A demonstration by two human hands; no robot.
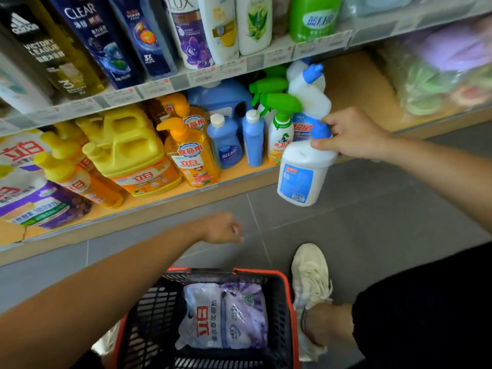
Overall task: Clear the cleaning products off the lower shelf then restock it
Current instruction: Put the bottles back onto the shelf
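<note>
Basket (290, 310) holding detergent pouch (223, 315), right hand (351, 134) gripping bottle (303, 174)

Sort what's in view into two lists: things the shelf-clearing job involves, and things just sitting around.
Job: white bottle held by the right hand; left hand; basket with refill pouch; lower shelf; yellow jug; green sprayer; blue bottles.
Just there: shampoo bottles above; white shoe.

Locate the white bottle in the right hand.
Head view, right of centre: the white bottle hangs from the right hand by its blue neck, in front of the lower shelf edge, next to the green sprayer.
</note>
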